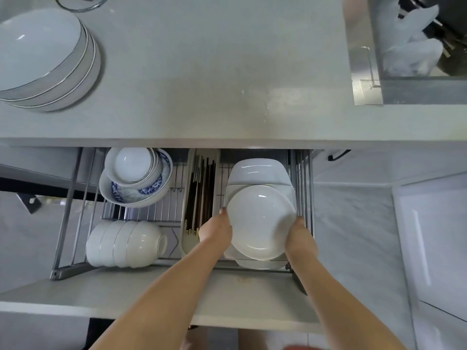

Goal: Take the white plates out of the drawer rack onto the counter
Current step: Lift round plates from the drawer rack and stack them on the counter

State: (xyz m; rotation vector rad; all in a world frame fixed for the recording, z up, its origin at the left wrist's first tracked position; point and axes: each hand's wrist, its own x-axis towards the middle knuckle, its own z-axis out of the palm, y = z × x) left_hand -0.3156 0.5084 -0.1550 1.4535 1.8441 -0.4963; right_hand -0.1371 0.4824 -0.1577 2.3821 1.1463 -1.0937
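A round white plate (pixel 260 222) lies on top of a stack of white plates in the right bay of the open wire drawer rack (pixel 302 188). My left hand (pixel 216 229) grips its left rim and my right hand (pixel 300 236) grips its right rim. Squarish white plates (pixel 257 171) show behind and under it. Three stacked white bowls with thin rims (pixel 48 59) stand on the grey counter (pixel 202 72) at the far left.
In the rack's left bay sit blue-and-white bowls (pixel 136 180) and a row of small white bowls on their sides (pixel 123 243). A chopstick tray (pixel 201 195) splits the rack. A steel sink (pixel 406 59) is at the counter's right; a glass bowl rim (pixel 83 5) shows top left.
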